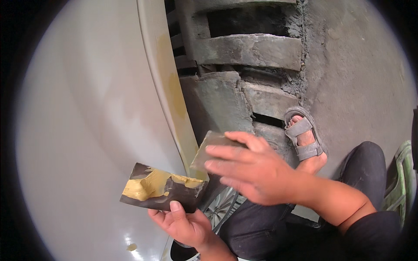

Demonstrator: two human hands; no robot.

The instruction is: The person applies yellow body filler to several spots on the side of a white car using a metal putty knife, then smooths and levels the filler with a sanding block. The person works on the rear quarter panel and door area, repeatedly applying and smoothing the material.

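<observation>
My left hand point(185, 226) grips a dark rectangular putty board point(185, 201) from below, thumb on its face. Across the board's upper side lies a thick mass of yellow putty point(150, 185). Just above and to the right, my right hand point(261, 172) is closed around a thin grey spreader point(211, 145), with some putty along its left edge. The spreader's lower corner is close to the board; whether they touch I cannot tell. Beside both hands stands a pale, glossy panel point(91, 113), with yellowish filler point(176, 98) smeared along its right edge.
Broken concrete slats point(257, 50) with dark gaps cover the floor ahead. My sandalled foot point(307, 135) rests at their right edge, by rough concrete point(357, 74). A pale green plastic seat point(398, 178) is at the right. A spoked wheel point(222, 206) shows below my hands.
</observation>
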